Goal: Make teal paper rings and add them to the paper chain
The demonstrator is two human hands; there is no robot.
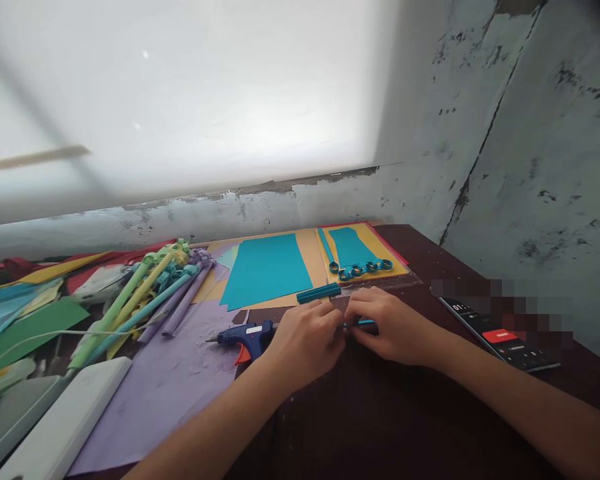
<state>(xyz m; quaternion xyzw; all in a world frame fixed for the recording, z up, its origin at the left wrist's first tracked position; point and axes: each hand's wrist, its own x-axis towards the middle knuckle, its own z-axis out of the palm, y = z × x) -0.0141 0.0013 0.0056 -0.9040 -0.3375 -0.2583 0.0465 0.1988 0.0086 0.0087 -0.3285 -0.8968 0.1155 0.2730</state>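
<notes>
My left hand [310,337] and my right hand [387,323] meet close together above the dark table. Both have curled, closed fingers around a thin teal paper strip [365,323], which is mostly hidden by them. Just behind my left hand lies a bundle of teal paper strips [319,293]. A blue hot glue gun [247,337] with an orange trigger rests beside my left wrist. Farther back, several curled teal paper loops [365,270] and a rolled teal paper stick [326,248] lie on a yellow folder [395,259].
Large teal paper sheets [267,270] lie at the back. To the left are rolled paper sticks with curled tops [130,303], purple paper [180,380] and a white box-shaped object [70,427]. A phone [500,337] lies at the right. A peeling wall [530,167] bounds the table [360,420].
</notes>
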